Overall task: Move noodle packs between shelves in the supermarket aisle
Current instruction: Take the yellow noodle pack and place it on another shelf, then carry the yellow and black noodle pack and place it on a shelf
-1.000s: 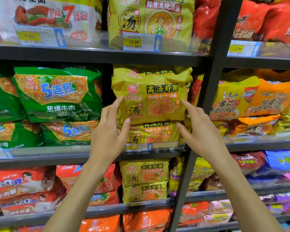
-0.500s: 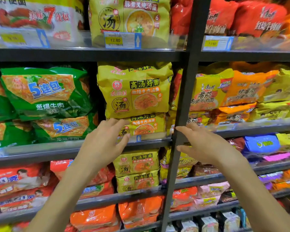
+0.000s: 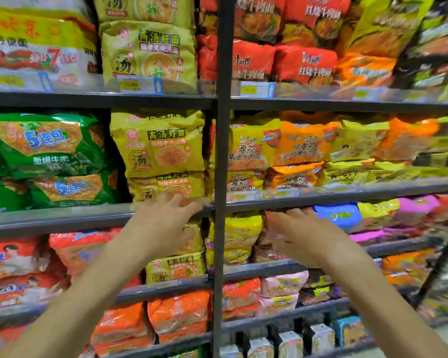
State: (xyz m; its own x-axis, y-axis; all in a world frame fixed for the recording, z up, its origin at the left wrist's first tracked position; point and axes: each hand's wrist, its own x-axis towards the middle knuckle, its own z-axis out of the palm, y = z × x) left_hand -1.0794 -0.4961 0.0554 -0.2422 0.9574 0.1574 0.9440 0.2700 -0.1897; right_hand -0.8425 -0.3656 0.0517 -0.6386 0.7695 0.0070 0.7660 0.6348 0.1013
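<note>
Two yellow noodle packs [image 3: 161,146] are stacked on the middle shelf, left of the black upright post [image 3: 221,177]. More yellow packs [image 3: 175,268] lie on the shelf below. My left hand [image 3: 163,223] hovers open in front of that lower shelf, fingers at the edge of the middle shelf [image 3: 62,218]. My right hand [image 3: 303,233] is spread open to the right of the post, in front of brownish packs on the lower shelf. Neither hand holds a pack.
Green packs [image 3: 47,148] fill the middle shelf at left. Yellow and orange packs [image 3: 295,146] lie right of the post. Red packs [image 3: 277,60] and a yellow pack [image 3: 148,58] sit on the upper shelf. Orange packs [image 3: 176,313] lie lower down.
Both hands have dropped from the sides of the yellow pack on the middle shelf to the shelf below. The view has swung, so the shelves now sit lower and further right.
</note>
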